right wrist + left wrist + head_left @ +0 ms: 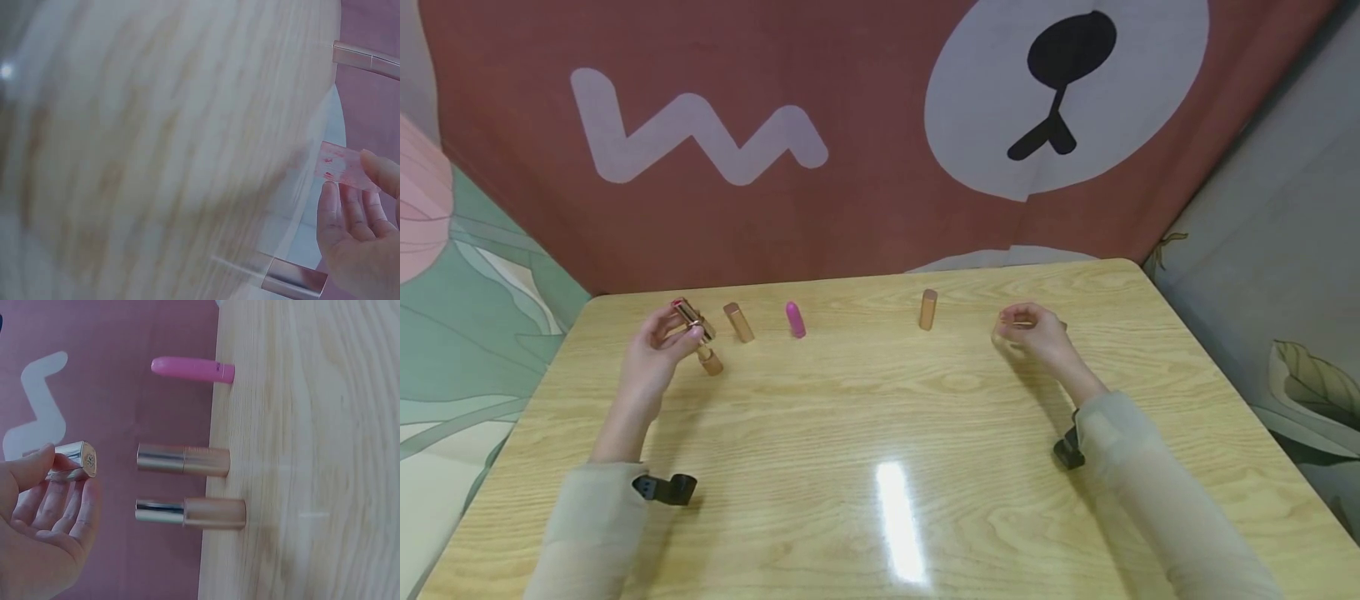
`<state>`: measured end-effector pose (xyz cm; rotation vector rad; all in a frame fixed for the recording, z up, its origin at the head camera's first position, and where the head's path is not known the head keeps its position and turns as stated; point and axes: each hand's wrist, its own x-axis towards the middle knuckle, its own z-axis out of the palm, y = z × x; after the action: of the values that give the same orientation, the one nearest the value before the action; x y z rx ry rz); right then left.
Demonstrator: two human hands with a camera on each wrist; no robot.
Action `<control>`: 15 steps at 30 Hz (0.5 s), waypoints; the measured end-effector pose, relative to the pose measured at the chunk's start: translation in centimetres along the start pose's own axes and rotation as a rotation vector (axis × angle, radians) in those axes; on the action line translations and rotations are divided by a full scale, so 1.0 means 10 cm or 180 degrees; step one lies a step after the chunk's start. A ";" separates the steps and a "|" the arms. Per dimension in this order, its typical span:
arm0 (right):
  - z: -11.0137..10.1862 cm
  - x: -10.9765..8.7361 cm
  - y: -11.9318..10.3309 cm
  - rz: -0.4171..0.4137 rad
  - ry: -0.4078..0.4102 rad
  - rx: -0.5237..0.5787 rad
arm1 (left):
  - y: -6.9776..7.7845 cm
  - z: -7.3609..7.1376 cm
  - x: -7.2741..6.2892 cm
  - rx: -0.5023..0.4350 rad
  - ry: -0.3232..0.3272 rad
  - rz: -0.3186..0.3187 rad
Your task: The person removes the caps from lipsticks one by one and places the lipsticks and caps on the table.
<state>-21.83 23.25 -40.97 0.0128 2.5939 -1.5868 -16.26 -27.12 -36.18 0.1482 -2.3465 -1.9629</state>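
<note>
My left hand (pixel 658 350) pinches a shiny gold lipstick (pixel 72 459) between thumb and fingers, raised above the table. Its embossed end shows in the left wrist view; a reddish end shows in the head view. Just below it stands a tube with a silvery upper part and a rose-gold base (pixel 215 513). Beside that are a rose-gold tube (pixel 739 322) and a bright pink tube (pixel 795 320). At the right, my right hand (pixel 1037 333) pinches a see-through pinkish block with red marks (pixel 340 165); fingers cover part of it.
Another rose-gold tube (pixel 928 310) stands near the back edge, between the hands. A metallic tube (pixel 294 279) is close by the right hand, mostly hidden in the head view. Behind the wooden table (pixel 820 417) hangs a reddish-brown cloth (pixel 865 208).
</note>
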 end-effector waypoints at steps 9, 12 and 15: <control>0.00 0.02 0.05 -0.0029 0.0004 -0.0075 | -0.07 -0.15 -0.01 -0.0537 0.0164 0.0054; 0.01 0.03 0.05 -0.0003 -0.0024 -0.0049 | -0.08 -0.20 -0.02 -0.0524 0.0178 -0.0010; 0.01 0.02 0.04 0.0042 -0.0038 -0.0062 | -0.10 -0.23 -0.03 -0.0530 0.0179 -0.0033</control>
<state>-22.05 23.35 -41.34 0.0190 2.5946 -1.5523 -15.68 -29.48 -36.74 0.2020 -2.1412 -2.1184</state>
